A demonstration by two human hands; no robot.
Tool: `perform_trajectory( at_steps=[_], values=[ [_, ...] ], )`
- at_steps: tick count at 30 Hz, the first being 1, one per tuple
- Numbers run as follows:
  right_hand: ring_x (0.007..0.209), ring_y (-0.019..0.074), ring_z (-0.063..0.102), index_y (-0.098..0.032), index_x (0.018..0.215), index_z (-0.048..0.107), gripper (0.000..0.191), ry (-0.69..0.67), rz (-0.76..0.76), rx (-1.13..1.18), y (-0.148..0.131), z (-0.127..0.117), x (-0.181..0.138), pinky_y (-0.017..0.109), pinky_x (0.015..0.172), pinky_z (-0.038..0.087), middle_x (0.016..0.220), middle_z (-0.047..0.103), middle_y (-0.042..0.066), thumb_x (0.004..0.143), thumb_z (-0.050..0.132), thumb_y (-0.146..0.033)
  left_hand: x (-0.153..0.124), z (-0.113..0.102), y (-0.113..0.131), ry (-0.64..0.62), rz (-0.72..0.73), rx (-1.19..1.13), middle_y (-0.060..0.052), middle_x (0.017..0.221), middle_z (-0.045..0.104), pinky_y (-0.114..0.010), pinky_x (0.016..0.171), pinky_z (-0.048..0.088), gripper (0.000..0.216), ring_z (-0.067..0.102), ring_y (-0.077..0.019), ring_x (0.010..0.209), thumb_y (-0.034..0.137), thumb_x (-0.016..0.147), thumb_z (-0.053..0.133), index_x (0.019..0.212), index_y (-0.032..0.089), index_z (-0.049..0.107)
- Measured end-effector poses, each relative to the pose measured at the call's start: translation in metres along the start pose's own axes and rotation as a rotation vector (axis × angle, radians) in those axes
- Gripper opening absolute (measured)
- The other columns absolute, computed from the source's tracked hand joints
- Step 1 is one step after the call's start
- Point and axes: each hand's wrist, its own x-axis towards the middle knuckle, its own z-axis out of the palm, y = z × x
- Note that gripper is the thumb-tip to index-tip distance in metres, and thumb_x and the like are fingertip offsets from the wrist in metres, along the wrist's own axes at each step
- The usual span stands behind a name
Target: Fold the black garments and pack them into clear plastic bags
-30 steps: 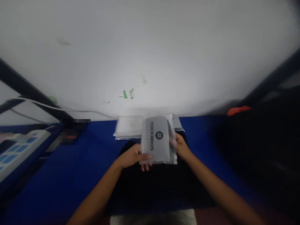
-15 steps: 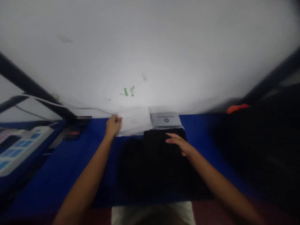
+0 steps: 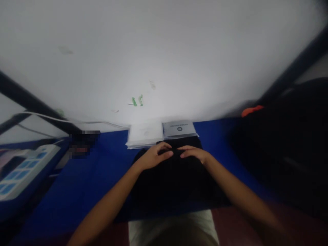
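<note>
The left hand has moved right, from the white stack of flat, rectangular plastic bags to the soft black fabric pile. The broad blue tabletop lies beneath everything. The fabric pile sits near; the stack lies beyond it, far left, beside a grey rectangular printed plastic pouch, far right. Above the fabric, the left hand and right hand both have thumb and fingers parted; whether they touch it, I cannot tell.

pixelated obj unreadable, white/blue strip cut by l. edge, blk item too dark to id.
</note>
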Motion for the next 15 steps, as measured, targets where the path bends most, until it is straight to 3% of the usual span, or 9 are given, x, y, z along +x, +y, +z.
perform_trajectory(
  at_steps=[2, 7, 12, 15],
  values=[
    [0.066, 0.017, 0.07, -0.021, 0.09, 0.074, 0.032, 0.024, -0.029, 0.04, 0.0, -0.002, -0.002, 0.023, 0.057, 0.057, 0.08, 0.075, 0.002, 0.06, 0.084, -0.016, -0.005, 0.009, 0.008, -0.127, -0.048, -0.063, -0.005, 0.104, 0.068, -0.032, 0.082, 0.05, 0.037, 0.064, -0.023, 0.094, 0.048, 0.082, 0.067, 0.109, 0.021, 0.064],
    [0.063, 0.0129, 0.069, -0.016, 0.095, 0.07, 0.02, 0.002, -0.113, 0.248, 0.019, -0.015, -0.023, 0.021, 0.059, 0.058, 0.075, 0.073, 0.002, 0.085, 0.067, -0.034, -0.009, 0.009, 0.005, -0.057, -0.152, 0.016, -0.006, 0.099, 0.069, -0.036, 0.081, 0.051, 0.038, 0.065, -0.0243, 0.09, 0.054, 0.084, 0.062, 0.1, 0.019, 0.065],
    [0.054, 0.0142, 0.067, -0.017, 0.089, 0.063, 0.013, 0.027, -0.186, 0.355, 0.043, -0.019, -0.045, 0.026, 0.05, 0.059, 0.067, 0.069, -0.001, 0.089, 0.062, -0.029, -0.015, 0.036, 0.029, 0.186, 0.104, 0.395, -0.011, 0.122, 0.058, -0.046, 0.101, 0.042, 0.053, 0.053, -0.0288, 0.116, 0.057, 0.084, 0.06, 0.122, 0.02, 0.055],
    [0.054, 0.0124, 0.066, -0.019, 0.09, 0.062, 0.012, 0.053, -0.261, 0.348, 0.045, -0.011, -0.051, 0.022, 0.048, 0.057, 0.068, 0.068, -0.003, 0.087, 0.067, -0.029, -0.014, 0.063, 0.051, 0.133, 0.229, 0.482, -0.012, 0.119, 0.057, -0.046, 0.098, 0.044, 0.059, 0.054, -0.0302, 0.112, 0.055, 0.079, 0.066, 0.124, 0.019, 0.053]
  ],
)
